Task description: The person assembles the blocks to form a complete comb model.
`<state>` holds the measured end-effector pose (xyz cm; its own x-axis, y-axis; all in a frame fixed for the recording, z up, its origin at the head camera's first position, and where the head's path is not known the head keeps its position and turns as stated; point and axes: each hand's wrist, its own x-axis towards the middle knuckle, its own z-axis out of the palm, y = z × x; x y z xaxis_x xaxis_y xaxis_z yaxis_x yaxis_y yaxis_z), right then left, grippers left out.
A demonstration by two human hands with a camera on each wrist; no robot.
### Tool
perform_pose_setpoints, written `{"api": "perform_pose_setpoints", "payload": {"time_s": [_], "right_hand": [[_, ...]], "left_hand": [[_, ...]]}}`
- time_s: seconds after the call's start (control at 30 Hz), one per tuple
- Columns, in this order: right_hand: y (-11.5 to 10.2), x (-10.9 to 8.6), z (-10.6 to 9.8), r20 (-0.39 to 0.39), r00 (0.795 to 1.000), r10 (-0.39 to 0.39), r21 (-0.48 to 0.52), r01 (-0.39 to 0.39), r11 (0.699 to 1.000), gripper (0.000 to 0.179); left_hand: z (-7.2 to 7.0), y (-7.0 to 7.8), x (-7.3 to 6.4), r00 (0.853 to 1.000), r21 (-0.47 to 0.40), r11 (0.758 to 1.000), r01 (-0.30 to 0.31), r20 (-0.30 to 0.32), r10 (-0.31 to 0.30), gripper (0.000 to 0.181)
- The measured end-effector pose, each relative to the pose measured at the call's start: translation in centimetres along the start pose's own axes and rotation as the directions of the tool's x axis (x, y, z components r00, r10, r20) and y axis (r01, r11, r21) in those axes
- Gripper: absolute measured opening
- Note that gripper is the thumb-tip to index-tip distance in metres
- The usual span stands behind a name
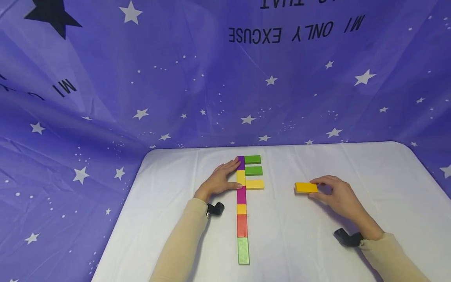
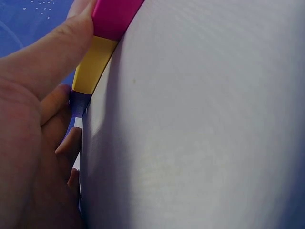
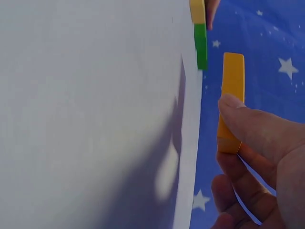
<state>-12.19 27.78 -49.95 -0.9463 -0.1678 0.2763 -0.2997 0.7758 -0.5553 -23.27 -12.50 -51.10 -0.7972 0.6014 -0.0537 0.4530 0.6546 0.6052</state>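
My right hand (image 1: 336, 196) pinches an orange rectangular block (image 1: 306, 188) between thumb and fingers, above the tabletop to the right. In the right wrist view the block (image 3: 233, 86) is held near one end. My left hand (image 1: 220, 181) rests along a column of blocks, fingertips at the purple block (image 1: 241, 163) and thumb on the magenta block (image 1: 241, 195); between these lies a yellow block (image 1: 241, 178). To the column's right, two green blocks (image 1: 252, 159) and a yellow block (image 1: 255, 185) stick out sideways. The left wrist view shows the thumb against the magenta block (image 2: 114, 19).
Nearer me, the column continues with a small orange block (image 1: 241, 209), a red block (image 1: 242, 226) and a light green block (image 1: 243, 250). They lie on a white-covered table (image 1: 282, 243). A purple-blue star-patterned cloth (image 1: 211, 98) hangs behind and at the sides.
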Motion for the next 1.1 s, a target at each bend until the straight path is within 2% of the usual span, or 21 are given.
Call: {"api": "perform_pose_setpoints", "payload": {"time_s": [0.47, 0.8, 1.1], "right_hand": [[-2.9, 0.5, 2.1, 0.019, 1.0, -0.015, 0.044, 0.014, 0.999, 0.035], [-5.0, 0.7, 3.5, 0.059, 0.998, 0.007, 0.092, -0.012, 0.996, 0.034], [-6.4, 0.8, 4.8, 0.074, 0.997, -0.018, 0.114, 0.01, 0.993, 0.034]], "left_hand": [[0.1, -0.2, 0.2, 1.0, 0.005, 1.0, -0.012, -0.008, 0.012, 0.093], [0.2, -0.2, 0.1, 1.0, 0.002, 1.0, 0.001, -0.01, -0.001, 0.093], [0.2, -0.2, 0.0, 1.0, -0.005, 1.0, 0.002, -0.005, -0.002, 0.094]]}}
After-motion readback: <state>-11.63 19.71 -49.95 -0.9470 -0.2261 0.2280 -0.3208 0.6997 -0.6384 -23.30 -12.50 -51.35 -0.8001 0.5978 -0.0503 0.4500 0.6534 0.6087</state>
